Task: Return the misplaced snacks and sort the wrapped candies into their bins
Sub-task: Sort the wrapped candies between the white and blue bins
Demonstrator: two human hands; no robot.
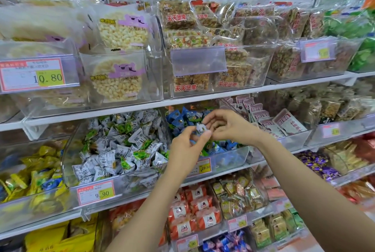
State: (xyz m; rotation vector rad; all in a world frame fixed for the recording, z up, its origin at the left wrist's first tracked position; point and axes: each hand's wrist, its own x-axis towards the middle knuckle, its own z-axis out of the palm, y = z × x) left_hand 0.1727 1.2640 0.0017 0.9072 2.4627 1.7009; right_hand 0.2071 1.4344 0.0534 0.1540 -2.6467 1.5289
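White-wrapped candy (200,128) pinched in my left hand (187,148), my right hand (229,125) curled beside it, grip unclear, 9.90 tag (96,193), 29.80 tag (203,167) below

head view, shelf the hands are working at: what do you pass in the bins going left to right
yellow-wrapped candies → white-and-green wrapped candies → blue wrapped candies → white-and-maroon packets → clear-wrapped nut bars

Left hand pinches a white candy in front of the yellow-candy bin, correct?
Not quite. The left hand does pinch the white candy, but in front of the blue-candy bin, not the yellow one. The head view shows it.
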